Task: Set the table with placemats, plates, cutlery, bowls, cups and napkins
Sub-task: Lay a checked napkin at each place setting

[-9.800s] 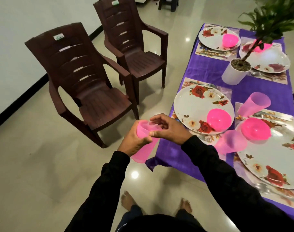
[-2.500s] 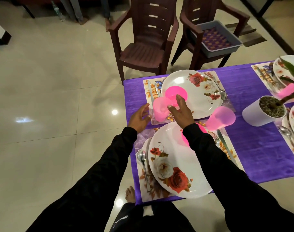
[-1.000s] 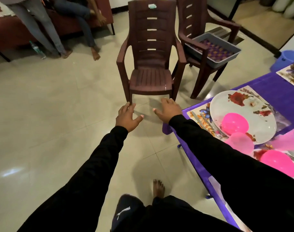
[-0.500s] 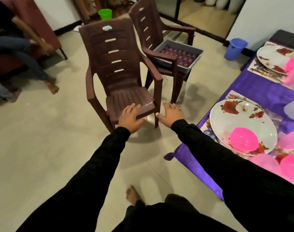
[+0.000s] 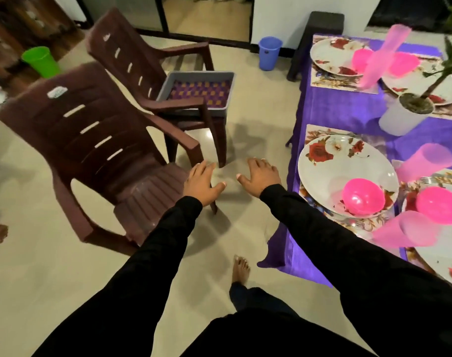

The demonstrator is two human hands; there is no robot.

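Both my arms are stretched out in front of me toward 12 o'clock, black sleeves down to the wrists. My left hand (image 5: 201,182) is palm-down with fingers spread and relaxed, holding nothing. My right hand (image 5: 261,176) sits just at its 3 o'clock, same loose, empty pose.

I see long black sleeves running down to both wrists, leaving the left hand (image 5: 203,183) and right hand (image 5: 261,176) bare with short pale nails on the fingers (image 5: 255,162), dark trousers below, and one bare foot (image 5: 240,269).
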